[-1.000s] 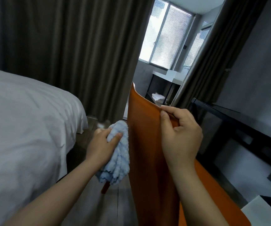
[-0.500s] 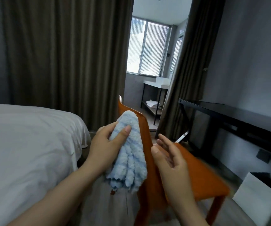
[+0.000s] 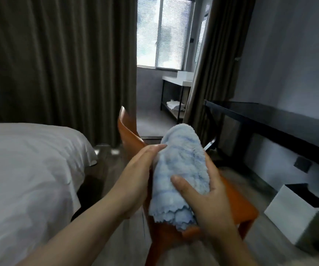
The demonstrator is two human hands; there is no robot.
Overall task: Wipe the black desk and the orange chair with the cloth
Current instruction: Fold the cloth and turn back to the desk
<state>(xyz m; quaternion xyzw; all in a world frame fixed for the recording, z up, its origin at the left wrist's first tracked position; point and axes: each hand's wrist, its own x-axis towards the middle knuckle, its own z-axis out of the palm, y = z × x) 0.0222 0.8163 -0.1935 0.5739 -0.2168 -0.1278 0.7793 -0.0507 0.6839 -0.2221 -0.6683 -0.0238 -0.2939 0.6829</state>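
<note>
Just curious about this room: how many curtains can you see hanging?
2: one dark curtain left of the window, behind the bed; one right of it, beside the black desk. More may hang out of view.

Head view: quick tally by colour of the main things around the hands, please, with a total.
Orange: 1, chair
Blue: 1, cloth, held by left hand and right hand
Black: 1, desk
White: 2, bed, bin
Total: 5
</note>
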